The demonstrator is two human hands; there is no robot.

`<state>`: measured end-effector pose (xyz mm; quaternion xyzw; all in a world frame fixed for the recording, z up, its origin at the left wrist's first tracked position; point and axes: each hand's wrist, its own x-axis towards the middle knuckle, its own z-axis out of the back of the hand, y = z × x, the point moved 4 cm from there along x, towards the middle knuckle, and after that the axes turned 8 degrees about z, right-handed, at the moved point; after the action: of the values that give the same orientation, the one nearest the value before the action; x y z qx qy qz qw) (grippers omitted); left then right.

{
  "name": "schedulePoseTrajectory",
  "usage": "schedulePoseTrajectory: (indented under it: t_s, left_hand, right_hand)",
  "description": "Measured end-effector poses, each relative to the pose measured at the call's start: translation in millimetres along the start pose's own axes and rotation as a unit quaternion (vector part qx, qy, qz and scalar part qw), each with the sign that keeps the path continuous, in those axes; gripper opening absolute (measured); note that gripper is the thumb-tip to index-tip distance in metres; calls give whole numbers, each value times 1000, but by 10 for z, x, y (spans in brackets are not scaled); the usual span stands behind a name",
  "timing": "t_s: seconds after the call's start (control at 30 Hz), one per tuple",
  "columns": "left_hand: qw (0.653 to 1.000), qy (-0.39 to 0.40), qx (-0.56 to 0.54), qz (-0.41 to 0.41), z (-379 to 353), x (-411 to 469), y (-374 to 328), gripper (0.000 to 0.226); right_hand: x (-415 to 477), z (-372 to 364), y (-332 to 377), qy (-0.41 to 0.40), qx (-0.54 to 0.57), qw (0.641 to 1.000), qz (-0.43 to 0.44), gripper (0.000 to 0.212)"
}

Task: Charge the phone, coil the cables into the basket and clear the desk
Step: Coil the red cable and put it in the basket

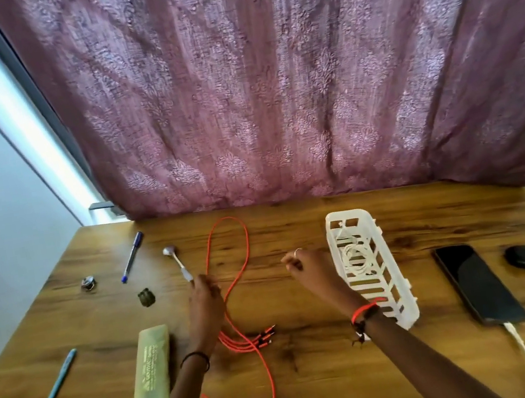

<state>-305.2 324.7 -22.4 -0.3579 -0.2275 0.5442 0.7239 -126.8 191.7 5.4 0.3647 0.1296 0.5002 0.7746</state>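
Orange braided cable (239, 340) lies in loops on the brown wooden desk (319, 380), waiting to be coiled. The left hand (203, 300) reaches onto it, but I cannot tell if it grips. The right hand (304, 270) hangs loosely curled and holds nothing, beside the white plastic basket (405, 305).

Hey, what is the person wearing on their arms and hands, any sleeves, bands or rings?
No sleeves show; both forearms are bare. The left hand has a thin black band at its wrist. The right hand wears a thin pale ring on one finger, and its wrist carries a red thread bracelet beside a dark knotted cord.
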Motion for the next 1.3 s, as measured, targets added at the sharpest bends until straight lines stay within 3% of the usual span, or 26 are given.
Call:
schedulePoseTrajectory:
  t_s: [0.23, 0.3, 0.43, 0.57, 0.67, 0.83, 0.93, 1.03, 1.13, 1.2, 1.23, 1.3]
  left_hand:
    - [973, 59, 216, 62, 81, 62, 406, 40]
    - [971, 69, 223, 56, 74, 82, 429, 36]
    - [982, 74, 153, 79, 135, 145, 427, 31]
    - [990, 44, -42, 129, 263, 206, 275, 19]
    - [958, 101, -233, 135, 319, 210, 71, 11]
    - [900, 172, -386, 105, 458, 148, -424, 13]
    - [897, 198, -390, 64, 514, 140, -678, 20]
    - [910, 238, -339, 11, 511, 130, -890, 20]
    - [912, 247, -326, -25, 507, 159, -1027, 19]
    - [908, 261, -325, -42, 535, 184, -1097, 21]
    - [904, 272, -327, -48, 552, 189, -1118, 22]
    - [894, 296, -331, -57, 595, 212, -1184, 21]
  right_hand:
    - [-58, -556, 296, 70, -4, 997, 15, 23]
    - [-55, -624, 364, 83, -2, 996, 15, 23]
    - [-49, -719, 486, 96, 5, 995, 11, 23]
    - [-46, -726, 505, 86, 9, 996, 3, 22]
    - [-20, -682, 505, 74, -2, 997, -4, 23]
    - [82, -485, 646, 6, -6, 999, 33, 37]
    - [181, -288, 840, -55, 13, 995, 84, 59]
    - [311, -49, 1079, -108, -61, 980, 152, 66]
    - [424, 133, 1216, -145, -153, 960, 185, 46]
    - [520, 265, 1210, -183, -73, 972, 130, 26]
    - [549, 296, 1199, -183, -55, 974, 123, 25]
    - [567, 391, 1288, -179, -129, 955, 196, 20]
